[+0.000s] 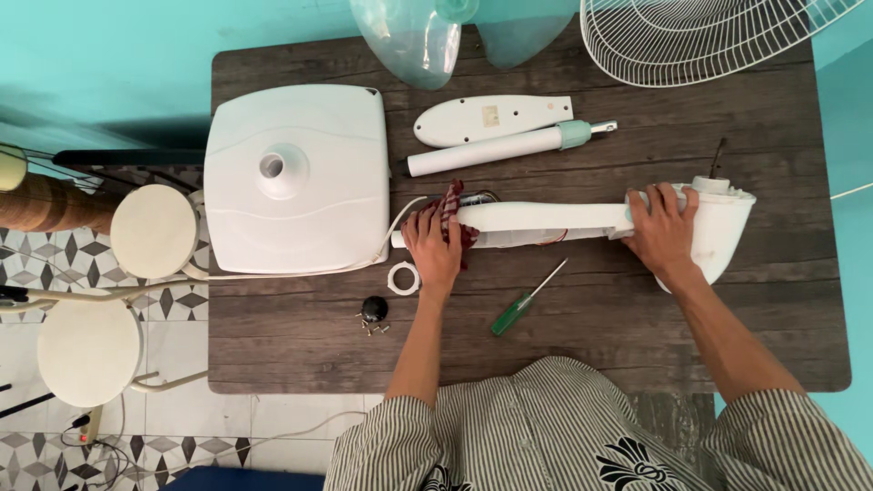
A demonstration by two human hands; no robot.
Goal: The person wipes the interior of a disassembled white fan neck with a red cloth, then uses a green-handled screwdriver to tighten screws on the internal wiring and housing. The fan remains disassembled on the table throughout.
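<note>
On the dark counter [637,345] the white fan column [546,216] lies mid-counter, left hand [435,247] clenching a red cloth [452,211] on its left end, right hand [662,232] gripping the motor housing [723,227]; hard wiping might snag exposed wires or roll the near green screwdriver [523,305] and 1 screw pile [371,325] off.

A dark wooden table [273,345], turquoise wall [109,55], patterned tile floor [55,259], two round stools [155,232].

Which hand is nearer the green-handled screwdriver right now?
Left. The left hand presses a red cloth, up-left of the screwdriver; the right hand grips the motor housing, farther off.
</note>
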